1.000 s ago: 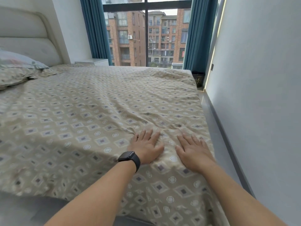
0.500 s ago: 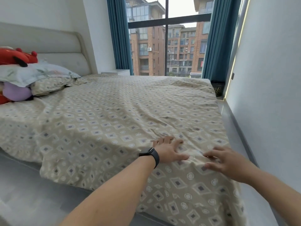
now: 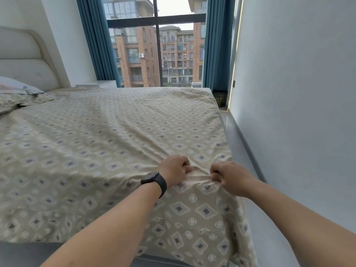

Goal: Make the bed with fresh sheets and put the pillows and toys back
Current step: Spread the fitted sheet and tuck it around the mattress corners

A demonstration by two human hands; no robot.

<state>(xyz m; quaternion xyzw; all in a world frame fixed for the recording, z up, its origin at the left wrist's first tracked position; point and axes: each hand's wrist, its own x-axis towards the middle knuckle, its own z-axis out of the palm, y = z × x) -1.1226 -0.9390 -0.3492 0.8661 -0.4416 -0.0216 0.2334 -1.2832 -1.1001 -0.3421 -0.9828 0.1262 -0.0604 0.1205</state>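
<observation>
Head view: both hands (image 3: 176,169) (image 3: 230,177) gripping sheet (image 3: 107,143)

- Wide flat sheet (image 3: 96,151) across centre and left of the frame, open to pass over.
- Pillow (image 3: 17,93) and headboard (image 3: 23,60) blocking the upper left.
- Narrow floor strip (image 3: 248,170) squeezed between bed edge and wall (image 3: 298,93) at right.

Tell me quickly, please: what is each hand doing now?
Left hand: closed, fingers pinching a fold of the sheet.
Right hand: closed, pinching the same fold.
</observation>
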